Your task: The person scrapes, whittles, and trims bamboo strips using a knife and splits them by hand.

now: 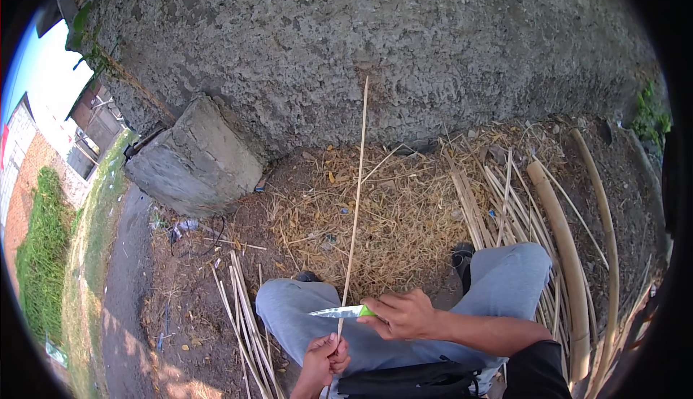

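Note:
A long, thin bamboo strip (356,204) runs up from my lap, its far tip in front of the rough wall. My left hand (325,359) is closed around the strip near its lower end. In my right hand (401,315) is a knife with a bright green handle (367,312), the fingers wrapped round it. The knife's blade (333,313) points left and lies across the strip just above my left hand. Whether the edge bites into the strip cannot be made out.
Bamboo strips (250,327) lie at my left; more strips (505,190) and a thick bamboo pole (561,255) lie at my right. Shavings (346,233) cover the ground between my feet. A concrete block (198,157) stands against the wall (433,53).

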The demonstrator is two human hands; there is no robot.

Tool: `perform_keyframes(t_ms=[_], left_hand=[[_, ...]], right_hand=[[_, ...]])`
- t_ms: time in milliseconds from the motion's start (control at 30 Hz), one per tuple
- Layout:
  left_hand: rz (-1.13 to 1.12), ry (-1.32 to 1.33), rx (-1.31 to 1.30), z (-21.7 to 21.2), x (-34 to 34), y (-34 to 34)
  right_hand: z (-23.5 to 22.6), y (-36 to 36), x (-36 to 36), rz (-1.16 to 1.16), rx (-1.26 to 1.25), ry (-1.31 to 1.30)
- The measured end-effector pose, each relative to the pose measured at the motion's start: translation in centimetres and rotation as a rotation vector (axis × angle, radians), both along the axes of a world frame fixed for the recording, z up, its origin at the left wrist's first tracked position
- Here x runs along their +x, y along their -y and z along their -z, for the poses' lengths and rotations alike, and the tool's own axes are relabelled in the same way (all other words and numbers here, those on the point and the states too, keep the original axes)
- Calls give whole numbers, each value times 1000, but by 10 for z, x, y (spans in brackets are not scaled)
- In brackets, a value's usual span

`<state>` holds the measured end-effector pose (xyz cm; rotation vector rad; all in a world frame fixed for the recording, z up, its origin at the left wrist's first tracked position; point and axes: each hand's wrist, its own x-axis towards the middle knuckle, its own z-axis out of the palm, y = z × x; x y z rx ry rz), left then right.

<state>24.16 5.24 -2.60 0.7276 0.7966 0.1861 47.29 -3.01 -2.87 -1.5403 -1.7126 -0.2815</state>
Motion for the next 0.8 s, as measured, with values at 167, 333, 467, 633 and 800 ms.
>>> perform_keyframes(t_ms=[167,333,467,633,800], left_hand=[[-36,28,10,0,-5,-2],[-21,36,-28,4,1,-4],[-38,6,65,-6,5,-4],[19,-14,76,5,11,-9],[14,-22,44,3,3,-4]], right_hand=[[5,-19,21,190,27,-160],[6,-5,0,32,2,-60],[-1,-20,23,225,-37,-96],[20,-11,-2,33,95,11],[6,-29,33,285,31,-110]])
